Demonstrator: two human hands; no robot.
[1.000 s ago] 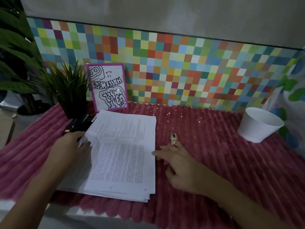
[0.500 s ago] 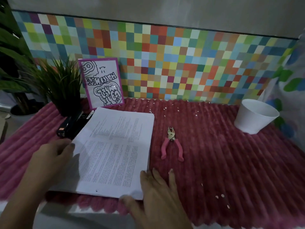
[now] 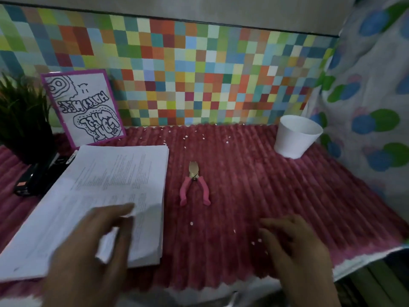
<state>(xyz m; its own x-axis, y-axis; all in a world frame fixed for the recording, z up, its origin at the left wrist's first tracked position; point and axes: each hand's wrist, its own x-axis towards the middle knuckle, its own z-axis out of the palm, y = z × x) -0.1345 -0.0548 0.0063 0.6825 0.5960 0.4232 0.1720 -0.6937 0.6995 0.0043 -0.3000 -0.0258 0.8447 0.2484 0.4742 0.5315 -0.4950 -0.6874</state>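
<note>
A thick stack of printed paper sheets (image 3: 106,185) lies on the left half of the pink ribbed mat (image 3: 254,185). My left hand (image 3: 93,251) is over the stack's near right corner with its fingers spread; motion blur hides whether it touches the top sheet. Pink-handled pliers (image 3: 194,185) lie on the mat just right of the stack, jaws pointing away from me. My right hand (image 3: 296,247) hovers above the mat, near and to the right of the pliers, fingers loosely curled and holding nothing.
A white paper cup (image 3: 296,136) stands at the back right. A black stapler (image 3: 37,176) lies left of the stack, beside a potted plant (image 3: 22,120) and a framed drawing (image 3: 84,107). Small white paper dots are scattered on the mat. A mosaic wall closes the back.
My right hand left the stack's near edge and moved right over the mat. My left hand shifted from the stack's left side to its near right corner. The view turned right.
</note>
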